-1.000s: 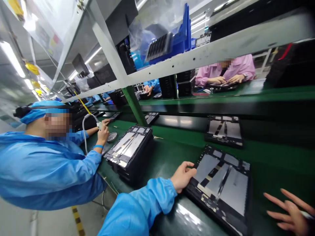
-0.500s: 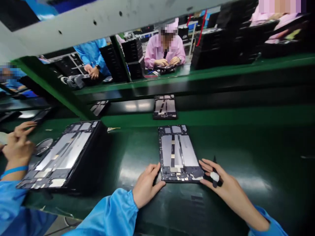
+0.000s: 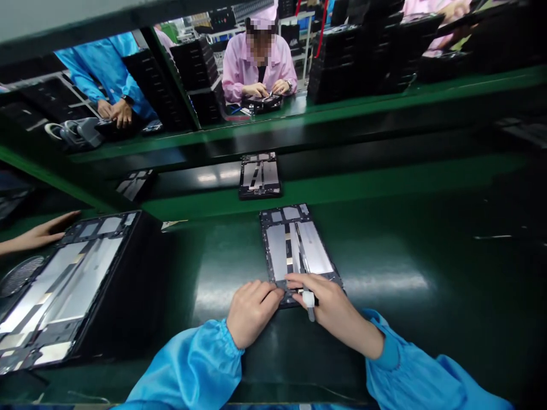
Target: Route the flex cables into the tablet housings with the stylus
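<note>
An open tablet body (image 3: 294, 245) with two silver battery cells lies on the green bench right in front of me. My left hand (image 3: 250, 310) rests at its near left corner, fingers curled against the edge. My right hand (image 3: 331, 304) lies over the near edge, fingers pressing down on the lower part, with a small white-tipped tool (image 3: 309, 300) held between them. Both sleeves are blue.
A stack of similar open tablets (image 3: 64, 287) stands at my left; a co-worker's hand (image 3: 45, 230) reaches towards it. Another tablet (image 3: 260, 175) lies on the dark conveyor beyond. Across the line, people in pink and blue coats work beside black tray stacks (image 3: 194, 71).
The view has swung from the left to straight over the tablet. Both my hands have closed in on its near edge, the right one moving from beside it onto it.
</note>
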`<state>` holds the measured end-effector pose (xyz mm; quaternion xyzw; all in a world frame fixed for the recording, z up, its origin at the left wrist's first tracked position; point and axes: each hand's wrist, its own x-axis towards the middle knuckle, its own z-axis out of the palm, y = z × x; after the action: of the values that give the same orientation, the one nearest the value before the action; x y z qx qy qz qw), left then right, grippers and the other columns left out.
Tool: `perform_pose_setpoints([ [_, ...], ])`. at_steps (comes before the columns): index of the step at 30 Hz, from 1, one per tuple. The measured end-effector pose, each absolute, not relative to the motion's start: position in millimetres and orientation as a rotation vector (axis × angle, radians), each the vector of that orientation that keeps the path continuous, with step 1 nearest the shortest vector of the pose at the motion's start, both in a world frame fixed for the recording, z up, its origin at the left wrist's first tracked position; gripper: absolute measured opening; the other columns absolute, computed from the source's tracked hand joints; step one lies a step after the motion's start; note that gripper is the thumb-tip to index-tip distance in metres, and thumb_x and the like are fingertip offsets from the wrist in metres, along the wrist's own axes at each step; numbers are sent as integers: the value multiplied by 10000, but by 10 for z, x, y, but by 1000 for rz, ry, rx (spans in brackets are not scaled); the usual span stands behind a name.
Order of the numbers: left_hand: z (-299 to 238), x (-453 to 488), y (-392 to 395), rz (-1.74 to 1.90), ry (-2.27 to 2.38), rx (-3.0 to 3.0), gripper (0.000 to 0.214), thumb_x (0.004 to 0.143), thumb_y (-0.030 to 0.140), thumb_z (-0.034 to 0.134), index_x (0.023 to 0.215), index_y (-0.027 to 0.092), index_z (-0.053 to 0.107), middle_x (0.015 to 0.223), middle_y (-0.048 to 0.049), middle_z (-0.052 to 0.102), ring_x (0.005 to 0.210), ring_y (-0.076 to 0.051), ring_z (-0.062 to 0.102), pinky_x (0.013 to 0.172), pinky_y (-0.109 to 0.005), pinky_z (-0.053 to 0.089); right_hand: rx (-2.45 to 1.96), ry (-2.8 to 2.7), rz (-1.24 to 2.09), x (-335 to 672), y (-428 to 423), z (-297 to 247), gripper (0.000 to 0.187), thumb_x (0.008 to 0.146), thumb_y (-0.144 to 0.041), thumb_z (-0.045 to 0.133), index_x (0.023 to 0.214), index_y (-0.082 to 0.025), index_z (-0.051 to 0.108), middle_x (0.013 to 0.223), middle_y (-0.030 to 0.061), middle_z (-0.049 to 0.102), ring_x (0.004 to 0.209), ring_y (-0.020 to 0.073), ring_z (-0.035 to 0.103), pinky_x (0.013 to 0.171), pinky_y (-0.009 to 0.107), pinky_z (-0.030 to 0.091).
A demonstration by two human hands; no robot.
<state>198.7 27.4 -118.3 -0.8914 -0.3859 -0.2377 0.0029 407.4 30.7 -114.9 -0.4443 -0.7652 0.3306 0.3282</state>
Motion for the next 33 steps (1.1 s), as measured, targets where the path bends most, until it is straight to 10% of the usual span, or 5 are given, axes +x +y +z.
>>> perform_pose_setpoints([
  [14, -1188, 2079, 271, -1354, -1877, -3085, 183, 873, 121, 623, 1019, 227, 657, 823, 20, 638, 682, -101, 564, 660, -201, 469, -1157, -1904, 967, 4052, 337, -1150, 301, 873, -120, 640, 1138, -253, 590, 882, -13, 723, 858, 216, 680, 800, 334, 487],
  [33, -1203, 1979, 179, -849, -1509, -2937, 117, 968, 252, 554, 930, 213, 658, 849, -10, 621, 760, -151, 569, 629, -249, 450, -1087, -2004, 846, 4017, 288, -1228, 422, 855, 7, 556, 1192, -245, 577, 882, 16, 702, 867, 236, 645, 779, 359, 476],
])
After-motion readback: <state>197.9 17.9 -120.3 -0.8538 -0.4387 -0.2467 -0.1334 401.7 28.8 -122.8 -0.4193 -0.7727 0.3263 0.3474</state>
